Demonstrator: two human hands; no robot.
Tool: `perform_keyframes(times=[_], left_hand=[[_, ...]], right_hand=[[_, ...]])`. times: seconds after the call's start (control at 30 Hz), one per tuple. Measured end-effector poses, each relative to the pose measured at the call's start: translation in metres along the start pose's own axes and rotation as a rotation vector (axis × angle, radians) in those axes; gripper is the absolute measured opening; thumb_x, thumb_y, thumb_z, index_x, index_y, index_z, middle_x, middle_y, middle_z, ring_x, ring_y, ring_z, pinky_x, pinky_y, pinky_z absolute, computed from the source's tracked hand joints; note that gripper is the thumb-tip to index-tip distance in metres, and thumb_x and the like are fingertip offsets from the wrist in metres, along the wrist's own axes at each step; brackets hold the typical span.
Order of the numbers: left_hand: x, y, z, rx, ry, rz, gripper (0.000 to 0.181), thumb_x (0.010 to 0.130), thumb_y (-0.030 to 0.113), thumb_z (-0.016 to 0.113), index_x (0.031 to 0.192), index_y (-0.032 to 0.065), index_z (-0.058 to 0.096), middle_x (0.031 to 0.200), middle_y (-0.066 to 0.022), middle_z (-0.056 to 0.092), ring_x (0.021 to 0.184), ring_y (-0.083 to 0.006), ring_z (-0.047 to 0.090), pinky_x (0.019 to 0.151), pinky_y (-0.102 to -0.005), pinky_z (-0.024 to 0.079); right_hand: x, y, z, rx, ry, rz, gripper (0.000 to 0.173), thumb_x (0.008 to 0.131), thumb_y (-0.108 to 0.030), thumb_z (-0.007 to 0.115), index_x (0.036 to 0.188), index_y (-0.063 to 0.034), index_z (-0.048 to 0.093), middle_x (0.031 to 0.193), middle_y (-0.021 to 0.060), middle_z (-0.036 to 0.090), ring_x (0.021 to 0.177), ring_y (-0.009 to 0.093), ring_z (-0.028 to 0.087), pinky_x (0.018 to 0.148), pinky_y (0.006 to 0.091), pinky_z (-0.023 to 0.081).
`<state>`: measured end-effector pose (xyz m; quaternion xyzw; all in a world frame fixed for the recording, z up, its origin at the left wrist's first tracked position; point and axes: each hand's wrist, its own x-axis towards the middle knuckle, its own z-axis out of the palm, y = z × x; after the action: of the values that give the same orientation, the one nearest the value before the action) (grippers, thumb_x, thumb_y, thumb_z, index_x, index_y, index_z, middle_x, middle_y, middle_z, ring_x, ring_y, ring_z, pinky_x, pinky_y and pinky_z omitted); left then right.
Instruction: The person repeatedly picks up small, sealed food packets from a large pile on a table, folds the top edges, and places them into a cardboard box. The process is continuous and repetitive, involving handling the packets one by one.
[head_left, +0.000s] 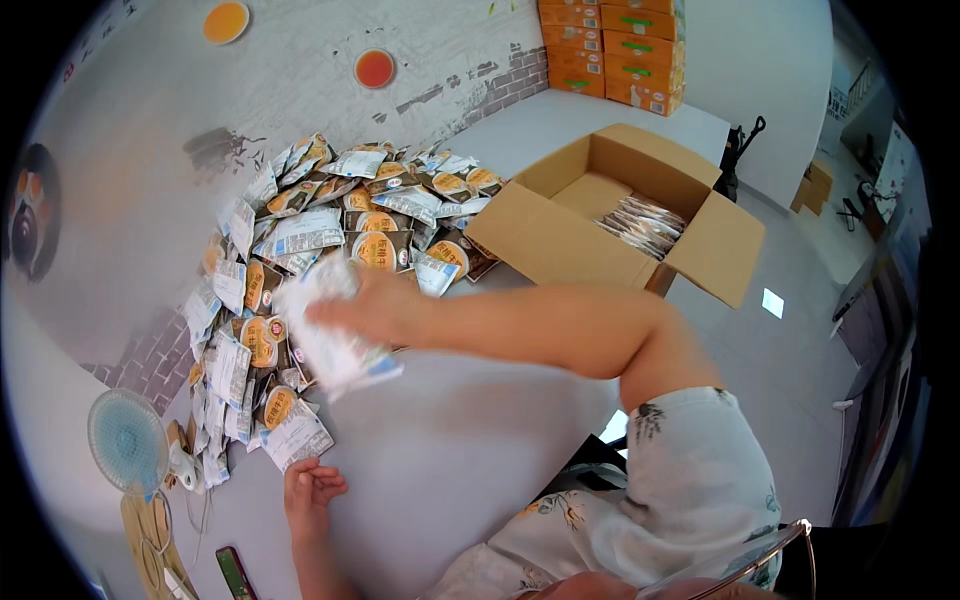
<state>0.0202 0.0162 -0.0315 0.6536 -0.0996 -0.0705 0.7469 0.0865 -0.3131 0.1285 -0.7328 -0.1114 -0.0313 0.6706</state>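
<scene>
My right hand (371, 307) reaches across the front of a heap of food sachets (300, 232), blurred by motion. It grips a white-backed sachet (334, 364), equally blurred; whether more than one is in the grip I cannot tell. My left hand (311, 484) rests low by the table's near left side, fingers loosely curled and holding nothing. Just above its fingertips lies a sachet (298, 436), white side up, at the heap's lower end. Other sachets show brown fronts with an orange bowl picture and writing.
An open cardboard box (577, 244) stands right of the heap, a row of sachets (643, 225) inside. Orange cartons (615, 56) are stacked at the back against the wall. On the left are a small fan (127, 441) with cables and a phone (235, 574) on the grey table (450, 435).
</scene>
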Motion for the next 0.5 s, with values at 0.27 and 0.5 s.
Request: perform_keyframes(times=[0.27, 0.5], left_hand=[[-0.001, 0.002, 0.01, 0.019, 0.019, -0.054, 0.027, 0.098, 0.023, 0.051, 0.114, 0.001, 0.048, 0.096, -0.013, 0.064, 0.083, -0.0204, 0.064, 0.077, -0.0342, 0.055], [0.0, 0.001, 0.007, 0.115, 0.055, -0.083, 0.028, 0.097, 0.025, 0.054, 0.111, 0.0014, 0.05, 0.095, -0.0124, 0.063, 0.083, -0.0204, 0.064, 0.075, -0.0339, 0.055]], right_hand=[[0.04, -0.001, -0.22, -0.198, 0.597, -0.001, 0.037, 0.083, -0.036, 0.073, 0.103, -0.0045, 0.067, 0.092, 0.0049, 0.07, 0.078, 0.014, 0.066, 0.068, 0.0298, 0.055], [0.014, 0.008, -0.311, -1.043, 0.599, 0.122, 0.045, 0.081, -0.042, 0.064, 0.11, -0.0071, 0.066, 0.101, 0.0143, 0.07, 0.095, 0.03, 0.066, 0.084, 0.0409, 0.051]])
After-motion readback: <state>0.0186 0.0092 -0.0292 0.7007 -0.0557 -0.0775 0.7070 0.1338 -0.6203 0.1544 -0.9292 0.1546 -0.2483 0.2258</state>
